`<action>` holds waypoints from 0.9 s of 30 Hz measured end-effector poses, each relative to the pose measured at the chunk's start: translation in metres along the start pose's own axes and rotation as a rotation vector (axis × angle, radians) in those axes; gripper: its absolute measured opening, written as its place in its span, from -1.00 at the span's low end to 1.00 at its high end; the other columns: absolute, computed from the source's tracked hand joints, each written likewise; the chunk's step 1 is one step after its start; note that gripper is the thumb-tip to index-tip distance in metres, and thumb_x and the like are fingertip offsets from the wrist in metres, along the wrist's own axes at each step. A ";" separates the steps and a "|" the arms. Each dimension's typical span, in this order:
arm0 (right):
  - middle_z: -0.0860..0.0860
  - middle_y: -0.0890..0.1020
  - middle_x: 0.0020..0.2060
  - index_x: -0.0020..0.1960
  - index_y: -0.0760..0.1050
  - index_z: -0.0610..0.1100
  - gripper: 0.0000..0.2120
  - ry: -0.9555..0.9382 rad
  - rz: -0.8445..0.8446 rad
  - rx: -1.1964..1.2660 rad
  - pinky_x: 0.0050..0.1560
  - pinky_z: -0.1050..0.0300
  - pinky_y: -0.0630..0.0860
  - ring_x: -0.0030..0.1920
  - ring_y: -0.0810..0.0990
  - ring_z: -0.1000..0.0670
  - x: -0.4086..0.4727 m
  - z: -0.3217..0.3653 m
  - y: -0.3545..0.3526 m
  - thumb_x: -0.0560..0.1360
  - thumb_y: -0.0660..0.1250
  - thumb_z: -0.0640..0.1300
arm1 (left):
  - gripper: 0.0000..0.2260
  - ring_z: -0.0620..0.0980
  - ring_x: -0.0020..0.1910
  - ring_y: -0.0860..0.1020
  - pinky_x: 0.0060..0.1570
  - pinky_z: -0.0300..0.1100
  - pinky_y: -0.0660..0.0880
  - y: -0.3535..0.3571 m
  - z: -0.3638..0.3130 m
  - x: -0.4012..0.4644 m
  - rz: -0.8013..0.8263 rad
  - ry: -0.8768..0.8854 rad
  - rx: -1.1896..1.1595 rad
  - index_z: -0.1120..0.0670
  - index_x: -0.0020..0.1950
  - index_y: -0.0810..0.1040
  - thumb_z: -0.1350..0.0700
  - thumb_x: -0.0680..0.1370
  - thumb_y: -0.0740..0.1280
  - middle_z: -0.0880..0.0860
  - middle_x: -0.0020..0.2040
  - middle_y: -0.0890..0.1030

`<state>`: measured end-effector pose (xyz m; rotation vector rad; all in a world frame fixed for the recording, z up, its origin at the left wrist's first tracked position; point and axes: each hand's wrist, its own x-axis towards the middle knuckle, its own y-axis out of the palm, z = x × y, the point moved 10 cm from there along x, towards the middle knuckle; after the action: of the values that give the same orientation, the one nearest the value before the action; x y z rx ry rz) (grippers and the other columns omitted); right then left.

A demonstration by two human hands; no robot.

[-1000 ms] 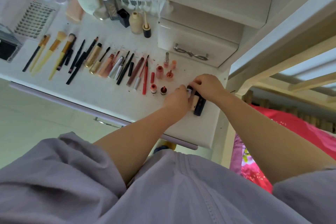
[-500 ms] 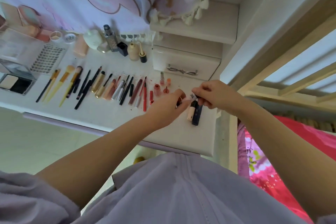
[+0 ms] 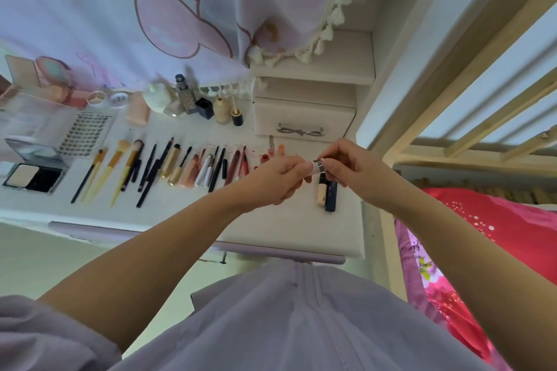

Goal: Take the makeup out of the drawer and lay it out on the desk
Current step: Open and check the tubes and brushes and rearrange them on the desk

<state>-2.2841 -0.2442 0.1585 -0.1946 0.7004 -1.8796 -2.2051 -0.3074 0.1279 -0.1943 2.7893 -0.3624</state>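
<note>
Desk (image 3: pixel 271 220): white top, wide, w/ purple front edge. Printed curtain (image 3: pixel 150 9) hangs behind it, small drawer unit (image 3: pixel 304 117) at back right, pink bedding (image 3: pixel 482 235) off to the right. Makeup is already spread in a row across the desk: brushes (image 3: pixel 117 166) at left, pencils and lip tubes (image 3: pixel 211 166) in the middle, powder compact (image 3: pixel 33 176) far left, bottles (image 3: pixel 187 96) along the back. Two tubes, beige tube (image 3: pixel 321 193) and dark tube (image 3: pixel 331 194), lie side by side at the right end.

Both hands are up over that end. Left hand (image 3: pixel 280 178) and right hand (image 3: pixel 352 166) each pinch one end of a small barcode-labelled tube (image 3: pixel 319 165), held between them, just above the desk.

Probably the placing step. To do it well: lower it next to the two tubes, parallel w/ them, not rolling, then let go.
</note>
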 end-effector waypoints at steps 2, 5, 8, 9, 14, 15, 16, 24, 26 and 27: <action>0.09 0.61 -0.31 -0.04 0.46 -0.02 -0.92 0.036 0.064 0.027 -0.32 0.35 0.44 -0.35 0.51 0.20 -0.001 0.000 0.001 0.59 0.20 -0.08 | -0.76 -0.22 -0.51 0.32 -0.41 -0.37 0.29 -0.004 -0.003 0.000 -0.008 0.032 0.146 0.07 -0.08 0.46 0.00 0.64 0.09 -0.04 -0.37 0.37; 0.04 0.61 -0.40 -0.07 0.54 -0.13 -0.66 0.215 0.157 0.127 -0.40 0.33 0.40 -0.44 0.48 0.11 -0.004 -0.013 0.002 0.59 0.13 0.09 | -0.75 -0.23 -0.42 0.37 -0.32 -0.34 0.27 -0.010 -0.014 0.000 -0.050 0.108 0.349 0.10 -0.03 0.47 -0.02 0.63 0.09 -0.06 -0.33 0.40; 0.07 0.51 -0.48 -0.11 0.56 -0.18 -0.63 0.263 0.163 0.177 -0.44 0.34 0.35 -0.49 0.37 0.11 -0.006 -0.017 0.004 0.58 0.16 0.09 | -0.76 -0.16 -0.37 0.37 -0.35 -0.30 0.29 -0.013 -0.017 -0.002 -0.055 0.121 0.392 0.07 -0.03 0.46 -0.03 0.63 0.09 -0.07 -0.32 0.41; 0.09 0.52 -0.46 -0.08 0.55 -0.17 -0.71 0.248 0.167 0.207 -0.42 0.34 0.38 -0.46 0.40 0.13 -0.006 -0.016 0.006 0.58 0.21 0.03 | -0.75 -0.17 -0.38 0.37 -0.36 -0.31 0.29 -0.015 -0.016 -0.002 -0.057 0.117 0.390 0.08 -0.03 0.47 -0.03 0.63 0.09 -0.07 -0.32 0.41; 0.05 0.62 -0.35 -0.01 0.54 -0.14 -0.80 0.241 0.142 0.297 -0.36 0.32 0.46 -0.37 0.51 0.13 -0.007 -0.012 0.005 0.55 0.27 -0.02 | -0.75 -0.24 -0.45 0.36 -0.42 -0.47 0.32 -0.014 -0.016 -0.005 -0.031 0.124 0.416 0.08 -0.03 0.46 -0.03 0.64 0.08 -0.07 -0.34 0.39; 0.03 0.62 -0.36 -0.02 0.54 -0.17 -0.78 0.248 0.117 0.332 -0.37 0.31 0.46 -0.39 0.51 0.11 -0.007 -0.013 0.004 0.56 0.25 -0.02 | -0.74 -0.24 -0.46 0.36 -0.44 -0.46 0.31 -0.014 -0.016 -0.005 -0.034 0.122 0.406 0.08 -0.03 0.47 -0.04 0.63 0.08 -0.07 -0.34 0.39; 0.03 0.62 -0.37 -0.05 0.52 -0.18 -0.80 0.241 0.091 0.357 -0.38 0.31 0.46 -0.39 0.50 0.10 -0.006 -0.011 0.003 0.56 0.25 -0.04 | -0.75 -0.25 -0.48 0.35 -0.47 -0.46 0.31 -0.016 -0.017 -0.005 -0.038 0.116 0.384 0.07 -0.03 0.47 -0.03 0.63 0.09 -0.08 -0.35 0.39; 0.01 0.63 -0.33 -0.02 0.55 -0.12 -0.74 0.314 0.118 0.304 -0.39 0.28 0.43 -0.38 0.52 0.08 -0.002 -0.012 0.009 0.57 0.21 0.05 | -0.79 -0.16 -0.43 0.34 -0.38 -0.28 0.31 -0.023 -0.017 -0.006 -0.026 0.114 0.340 -0.05 -0.13 0.43 -0.03 0.63 0.09 -0.10 -0.36 0.40; 0.00 0.59 -0.36 -0.06 0.55 -0.14 -0.74 0.312 0.143 0.267 -0.39 0.29 0.41 -0.41 0.45 0.09 0.000 -0.011 0.013 0.60 0.19 0.01 | -0.79 -0.15 -0.42 0.35 -0.37 -0.28 0.32 -0.021 -0.014 -0.005 -0.015 0.105 0.345 -0.05 -0.13 0.44 -0.04 0.63 0.09 -0.09 -0.35 0.40; 0.01 0.58 -0.34 -0.04 0.54 -0.13 -0.81 0.288 0.158 0.260 -0.36 0.28 0.43 -0.38 0.47 0.10 0.002 -0.010 0.013 0.59 0.22 -0.04 | -0.79 -0.15 -0.42 0.35 -0.37 -0.29 0.32 -0.022 -0.012 -0.004 -0.014 0.097 0.335 -0.07 -0.15 0.43 -0.04 0.63 0.10 -0.09 -0.35 0.41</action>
<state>-2.2787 -0.2454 0.1426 0.2949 0.6341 -1.8419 -2.2029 -0.3253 0.1463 -0.1197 2.7676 -0.8536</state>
